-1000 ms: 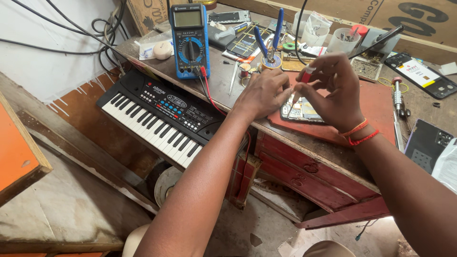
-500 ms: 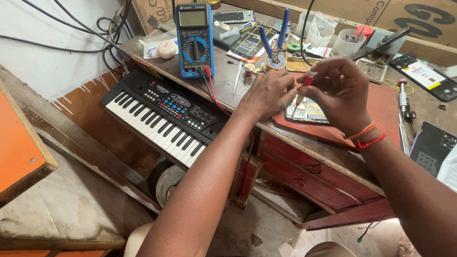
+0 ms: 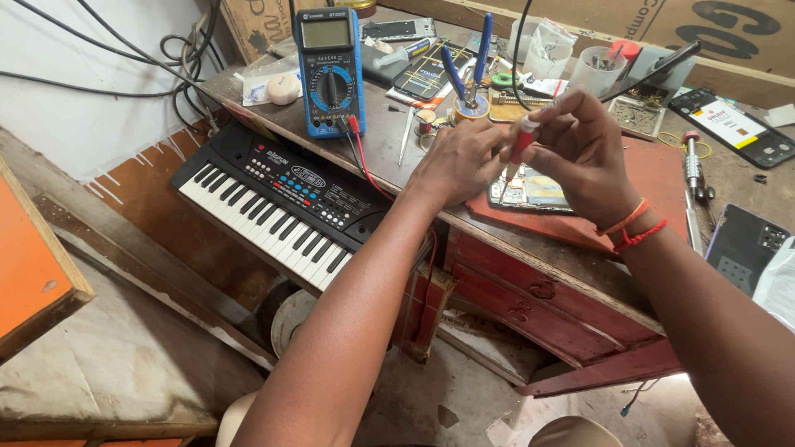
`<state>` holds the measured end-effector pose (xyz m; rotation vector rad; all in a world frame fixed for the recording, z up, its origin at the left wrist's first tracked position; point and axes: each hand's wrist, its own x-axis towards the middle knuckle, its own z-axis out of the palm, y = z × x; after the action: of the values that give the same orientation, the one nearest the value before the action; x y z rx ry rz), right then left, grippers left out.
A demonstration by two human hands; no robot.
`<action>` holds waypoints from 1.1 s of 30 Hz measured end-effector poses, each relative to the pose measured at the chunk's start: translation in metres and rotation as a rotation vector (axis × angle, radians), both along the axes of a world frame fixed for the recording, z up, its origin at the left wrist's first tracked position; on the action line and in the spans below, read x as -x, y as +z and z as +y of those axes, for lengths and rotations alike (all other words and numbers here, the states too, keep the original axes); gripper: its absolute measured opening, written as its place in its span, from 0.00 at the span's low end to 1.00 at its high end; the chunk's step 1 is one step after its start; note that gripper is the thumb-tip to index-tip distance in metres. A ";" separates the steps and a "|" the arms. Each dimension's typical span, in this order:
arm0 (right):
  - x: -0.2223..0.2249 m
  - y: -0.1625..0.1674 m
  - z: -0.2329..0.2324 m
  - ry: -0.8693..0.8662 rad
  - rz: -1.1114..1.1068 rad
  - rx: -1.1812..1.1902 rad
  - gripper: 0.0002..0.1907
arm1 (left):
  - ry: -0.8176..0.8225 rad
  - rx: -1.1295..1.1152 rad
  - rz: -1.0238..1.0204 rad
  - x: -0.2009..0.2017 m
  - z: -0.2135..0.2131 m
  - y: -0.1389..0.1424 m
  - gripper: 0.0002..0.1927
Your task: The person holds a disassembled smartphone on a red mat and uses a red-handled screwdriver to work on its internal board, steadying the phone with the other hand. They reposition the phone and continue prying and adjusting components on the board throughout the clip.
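Observation:
My right hand (image 3: 584,149) grips a small red-handled screwdriver (image 3: 522,142), its tip pointing down at an opened phone (image 3: 530,190) that lies on a red mat (image 3: 646,178) on the wooden workbench. My left hand (image 3: 455,161) rests with its fingers curled at the left edge of the phone, touching or steadying it. Red threads circle my right wrist. Part of the phone is hidden under both hands.
A blue multimeter (image 3: 330,70) with red and black leads stands at the back left. A small black keyboard (image 3: 277,203) leans beside the bench. Blue-handled pliers (image 3: 465,70), plastic cups (image 3: 596,70), other phones (image 3: 733,124) and a second screwdriver (image 3: 691,165) crowd the bench.
The view has shifted slightly. My hands stay over the phone, the right hand turning a little with the screwdriver.

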<state>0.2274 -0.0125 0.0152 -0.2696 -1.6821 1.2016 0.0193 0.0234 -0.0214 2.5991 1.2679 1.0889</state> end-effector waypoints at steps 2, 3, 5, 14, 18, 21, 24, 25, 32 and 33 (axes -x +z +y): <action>0.000 -0.004 0.003 -0.040 0.003 -0.057 0.18 | 0.022 0.034 0.025 -0.001 -0.001 0.001 0.10; 0.001 -0.006 0.006 -0.058 0.003 -0.087 0.19 | 0.034 0.051 0.036 -0.001 -0.001 0.001 0.10; 0.001 -0.009 0.009 -0.184 -0.016 -0.109 0.18 | 0.019 0.022 0.021 -0.001 -0.001 0.002 0.10; -0.001 0.000 0.006 -0.025 0.082 0.103 0.14 | 0.016 0.018 0.024 0.000 -0.002 0.003 0.10; 0.001 0.000 0.006 -0.103 0.069 -0.067 0.13 | 0.036 0.076 0.065 -0.002 0.000 0.003 0.11; 0.000 0.000 0.008 -0.191 0.079 -0.024 0.14 | 0.014 0.027 0.032 -0.001 0.000 0.002 0.10; -0.003 0.000 0.008 -0.091 0.108 0.049 0.11 | 0.019 0.058 0.033 0.000 -0.001 0.002 0.11; -0.003 0.000 0.008 -0.077 0.109 0.038 0.11 | 0.015 0.046 0.028 0.000 -0.001 0.002 0.11; -0.003 0.002 0.008 -0.149 0.117 -0.030 0.09 | 0.018 0.022 0.015 0.001 -0.001 0.002 0.11; -0.004 0.003 0.008 -0.103 0.131 0.005 0.07 | 0.020 0.033 0.020 0.000 -0.001 0.003 0.10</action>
<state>0.2317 -0.0044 0.0181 -0.2715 -1.5340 1.1224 0.0195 0.0225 -0.0187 2.5850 1.3074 1.0381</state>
